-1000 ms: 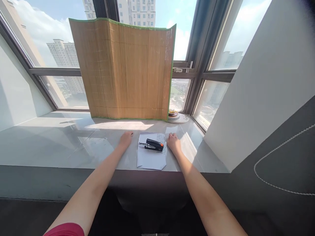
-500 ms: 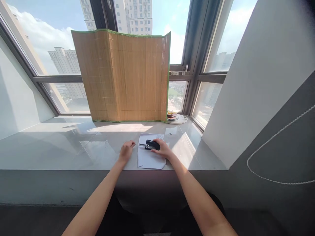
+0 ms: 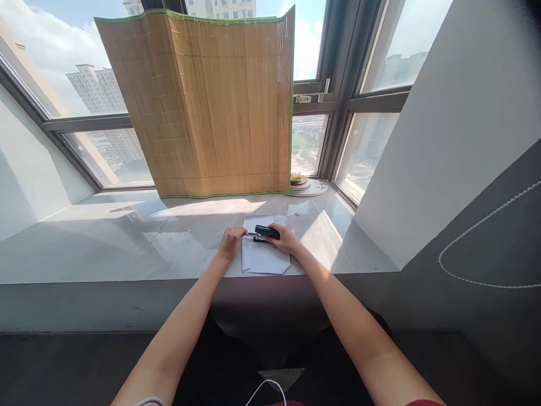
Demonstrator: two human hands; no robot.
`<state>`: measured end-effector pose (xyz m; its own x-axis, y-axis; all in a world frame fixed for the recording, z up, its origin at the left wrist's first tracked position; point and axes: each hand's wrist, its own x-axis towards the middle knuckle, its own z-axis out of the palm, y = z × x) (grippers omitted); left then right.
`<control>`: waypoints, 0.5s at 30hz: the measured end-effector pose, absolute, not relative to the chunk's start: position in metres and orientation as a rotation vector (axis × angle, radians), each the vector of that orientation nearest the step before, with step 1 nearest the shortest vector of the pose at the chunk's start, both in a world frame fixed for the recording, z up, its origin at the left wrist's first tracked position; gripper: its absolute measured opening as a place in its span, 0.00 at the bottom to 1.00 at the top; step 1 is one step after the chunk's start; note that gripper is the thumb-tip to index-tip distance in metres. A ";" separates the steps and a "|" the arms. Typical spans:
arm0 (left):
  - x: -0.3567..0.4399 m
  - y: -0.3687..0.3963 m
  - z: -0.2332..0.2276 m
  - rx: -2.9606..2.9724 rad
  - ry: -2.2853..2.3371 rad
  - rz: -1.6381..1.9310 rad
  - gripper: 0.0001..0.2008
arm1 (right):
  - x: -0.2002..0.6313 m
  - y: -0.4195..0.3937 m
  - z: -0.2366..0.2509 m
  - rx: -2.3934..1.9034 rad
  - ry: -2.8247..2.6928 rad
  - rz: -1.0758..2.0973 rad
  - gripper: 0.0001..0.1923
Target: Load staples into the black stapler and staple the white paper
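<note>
The black stapler (image 3: 266, 232) lies on the paper sheets (image 3: 264, 256) near the sill's (image 3: 84, 248) front edge. The right hand (image 3: 286, 239) is wrapped around its rear end; the left hand (image 3: 230, 243), holding nothing, touches the paper's left edge. If the loose sheets shift, they could be stapled askew.

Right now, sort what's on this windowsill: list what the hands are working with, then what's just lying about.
In hand:
- black stapler, gripped by the right hand
- white paper sheet under it
- left hand, fingertips at the sheet's left edge

Lying about:
- bamboo mat standing against the window
- stacked plates in the corner
</note>
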<state>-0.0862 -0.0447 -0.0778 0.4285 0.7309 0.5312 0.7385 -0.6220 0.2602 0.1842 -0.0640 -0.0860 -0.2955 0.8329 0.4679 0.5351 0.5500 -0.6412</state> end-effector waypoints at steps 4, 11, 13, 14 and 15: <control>-0.085 -0.044 -0.077 -2.677 -1.362 -0.958 0.15 | 0.184 -0.064 -0.086 -1.095 -1.969 0.481 0.18; -0.083 -0.042 -0.075 -2.749 -1.330 -1.014 0.12 | 0.184 -0.065 -0.084 -1.116 -1.968 0.484 0.18; -0.083 -0.041 -0.076 -2.756 -1.334 -1.016 0.12 | 0.184 -0.066 -0.084 -1.117 -1.962 0.494 0.18; -0.083 -0.041 -0.076 -2.757 -1.338 -1.018 0.12 | 0.184 -0.066 -0.084 -1.116 -1.958 0.503 0.18; -0.084 -0.040 -0.077 -2.754 -1.345 -1.024 0.12 | 0.184 -0.066 -0.083 -1.113 -1.953 0.511 0.18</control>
<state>-0.0836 -0.0399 -0.0773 0.4538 0.7366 0.5014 0.6797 -0.6500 0.3399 0.1842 -0.0660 -0.0833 -0.2810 0.8477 0.4499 0.5192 0.5285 -0.6717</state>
